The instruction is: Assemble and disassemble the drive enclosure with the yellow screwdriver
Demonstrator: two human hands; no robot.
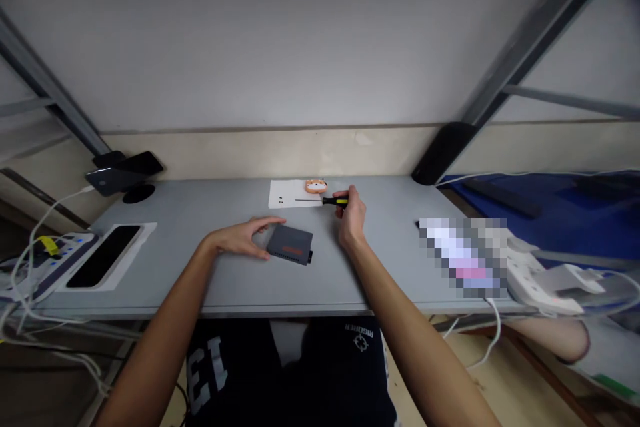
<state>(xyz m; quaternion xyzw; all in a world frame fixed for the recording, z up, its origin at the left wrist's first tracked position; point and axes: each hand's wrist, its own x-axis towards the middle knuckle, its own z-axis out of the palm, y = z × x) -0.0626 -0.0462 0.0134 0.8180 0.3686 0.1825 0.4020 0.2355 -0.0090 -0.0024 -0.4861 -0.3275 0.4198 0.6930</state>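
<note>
A dark grey box (291, 244) with reddish print lies flat on the grey desk. My left hand (245, 237) is at its left side, thumb and fingers spread apart around that edge; whether the fingertips touch it is hard to tell. Right of and beyond the box, my right hand (353, 213) holds a black and yellow screwdriver (335, 201), its thin shaft pointing left over a white paper (287, 194). Several tiny dark pieces (281, 200), perhaps screws, rest on the paper. An orange and white animal-faced item (316, 186) sits at the paper's back right.
A phone (104, 257) lies at the left near a power strip (47, 263); another phone stands on a holder (139, 194) behind. A black cylinder (443, 153) is at the back right. Further right are a pixelated device (463, 257), a white power strip (535, 280) and another person's arm (555, 338).
</note>
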